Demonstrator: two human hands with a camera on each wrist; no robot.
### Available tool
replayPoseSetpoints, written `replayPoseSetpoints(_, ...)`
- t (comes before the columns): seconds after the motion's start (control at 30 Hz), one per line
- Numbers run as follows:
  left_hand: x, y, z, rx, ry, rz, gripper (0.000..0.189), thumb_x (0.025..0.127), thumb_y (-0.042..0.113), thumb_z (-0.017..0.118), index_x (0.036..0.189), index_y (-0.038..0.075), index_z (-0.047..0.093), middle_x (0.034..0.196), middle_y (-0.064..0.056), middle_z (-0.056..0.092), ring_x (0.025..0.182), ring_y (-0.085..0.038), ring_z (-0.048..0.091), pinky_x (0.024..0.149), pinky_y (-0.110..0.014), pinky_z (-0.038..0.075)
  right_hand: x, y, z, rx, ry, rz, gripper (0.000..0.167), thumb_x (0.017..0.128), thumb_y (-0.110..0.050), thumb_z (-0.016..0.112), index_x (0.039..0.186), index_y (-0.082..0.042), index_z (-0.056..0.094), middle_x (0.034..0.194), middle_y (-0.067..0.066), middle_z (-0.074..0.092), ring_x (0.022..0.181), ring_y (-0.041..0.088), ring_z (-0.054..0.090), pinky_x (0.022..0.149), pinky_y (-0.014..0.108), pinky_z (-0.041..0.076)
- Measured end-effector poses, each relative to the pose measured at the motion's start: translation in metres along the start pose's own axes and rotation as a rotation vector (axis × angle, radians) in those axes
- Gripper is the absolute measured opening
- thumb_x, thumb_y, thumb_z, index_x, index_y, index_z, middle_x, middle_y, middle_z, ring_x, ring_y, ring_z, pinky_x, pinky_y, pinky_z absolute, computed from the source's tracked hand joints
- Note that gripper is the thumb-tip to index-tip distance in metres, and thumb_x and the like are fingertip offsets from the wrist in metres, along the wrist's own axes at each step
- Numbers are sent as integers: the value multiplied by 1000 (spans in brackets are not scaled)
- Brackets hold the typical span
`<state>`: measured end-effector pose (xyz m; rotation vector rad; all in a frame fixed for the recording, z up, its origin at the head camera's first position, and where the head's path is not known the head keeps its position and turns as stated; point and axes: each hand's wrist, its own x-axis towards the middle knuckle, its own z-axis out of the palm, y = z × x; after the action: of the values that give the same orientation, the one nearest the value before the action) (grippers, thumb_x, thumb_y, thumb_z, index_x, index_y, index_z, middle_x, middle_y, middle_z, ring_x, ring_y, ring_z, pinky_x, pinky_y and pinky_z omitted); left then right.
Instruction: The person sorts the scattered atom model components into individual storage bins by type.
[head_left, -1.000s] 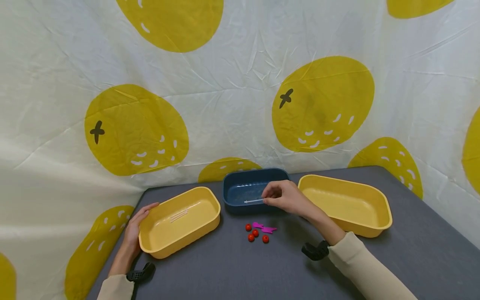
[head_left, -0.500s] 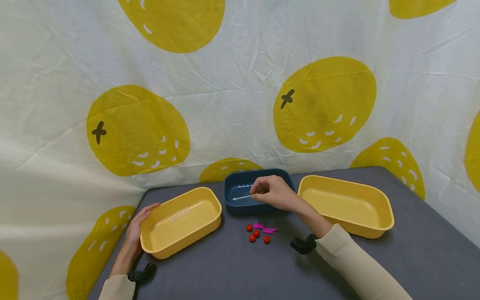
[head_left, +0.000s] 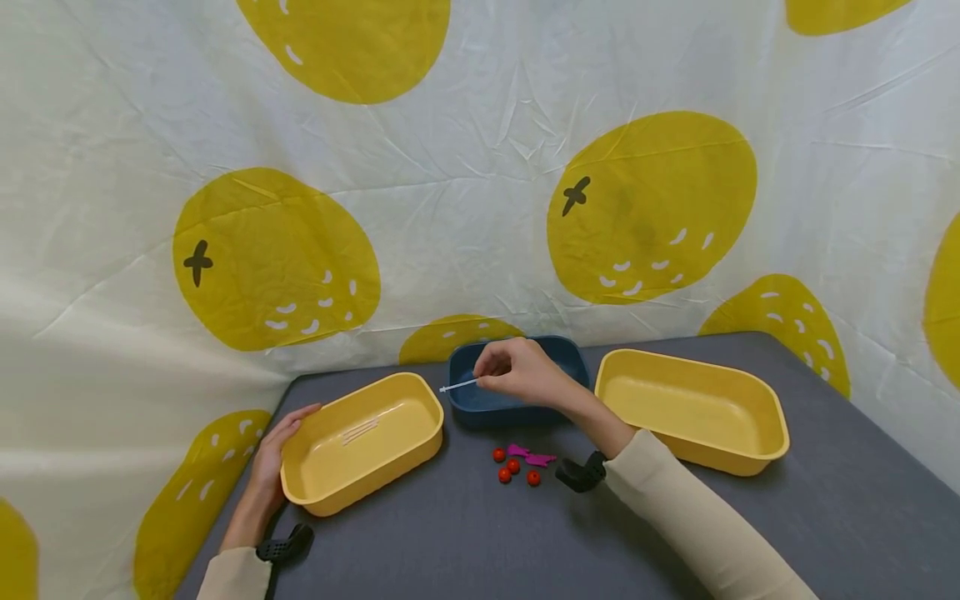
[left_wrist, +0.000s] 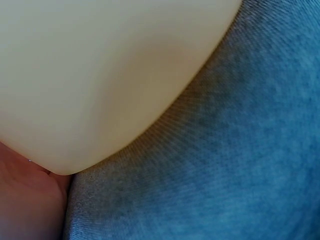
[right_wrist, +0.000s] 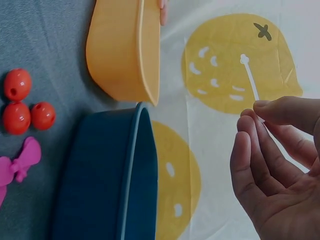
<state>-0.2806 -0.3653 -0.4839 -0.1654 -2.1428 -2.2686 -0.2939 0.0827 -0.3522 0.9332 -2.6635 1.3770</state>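
My right hand (head_left: 521,371) pinches a white cotton swab (right_wrist: 250,75) between thumb and fingertips, its lumpy tip pointing away from the hand. In the head view the hand is above the blue bin (head_left: 517,417), and the cotton swab (head_left: 457,385) reaches over that bin's left rim. My left hand (head_left: 272,454) rests along the outer left side of a yellow bin (head_left: 375,487), fingers extended by the rim; its thumb is hidden. Several thin pale sticks (head_left: 360,431) lie inside this bin. The left wrist view is mostly filled by the bin's wall (left_wrist: 100,75).
A second yellow bin (head_left: 690,408) stands at the right. On the grey tabletop, in front of the blue bin, lie several red beads (head_left: 504,475) and magenta bow-like pieces (head_left: 540,459). A white curtain (head_left: 465,233) with yellow fruit shapes hangs behind.
My right hand has moved left and slightly up across the blue bin, carrying the cotton swab. The left hand stays against the left yellow bin.
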Motion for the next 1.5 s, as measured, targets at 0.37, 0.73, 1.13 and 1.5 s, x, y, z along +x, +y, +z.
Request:
replayPoseSetpoints(0.37, -1, 0, 0, 10, 3, -8, 53, 114, 31, 33, 156, -1, 39, 136, 16, 60, 126, 3, 58, 104, -14, 49, 17, -12, 7, -8, -23, -33, 5, 94, -14, 75, 99, -13, 75, 93, 0, 75, 81, 11, 68, 76, 28, 57)
replayPoseSetpoints(0.73, 0, -1, 0, 10, 5, 1, 53, 114, 31, 34, 156, -2, 39, 136, 17, 61, 127, 2, 57, 104, -15, 49, 28, -22, 14, -27, -40, -53, 12, 94, -13, 74, 103, -6, 76, 96, 4, 76, 83, 10, 69, 78, 26, 57)
replayPoseSetpoints(1.13, -1, 0, -1, -1, -13, 15, 51, 115, 27, 32, 155, -2, 40, 134, 17, 62, 125, 2, 59, 103, -15, 49, 36, -29, 23, -24, -42, -80, 10, 94, -12, 74, 102, -6, 76, 94, 4, 76, 83, 11, 69, 79, 25, 58)
replayPoseSetpoints(1.5, 0, 0, -1, 20, 2, 3, 52, 114, 30, 32, 156, 0, 40, 137, 16, 59, 128, 1, 57, 104, -14, 49, 39, -34, 26, -11, -49, -76, 11, 94, -13, 75, 104, -7, 75, 97, 4, 76, 84, 11, 69, 79, 25, 58)
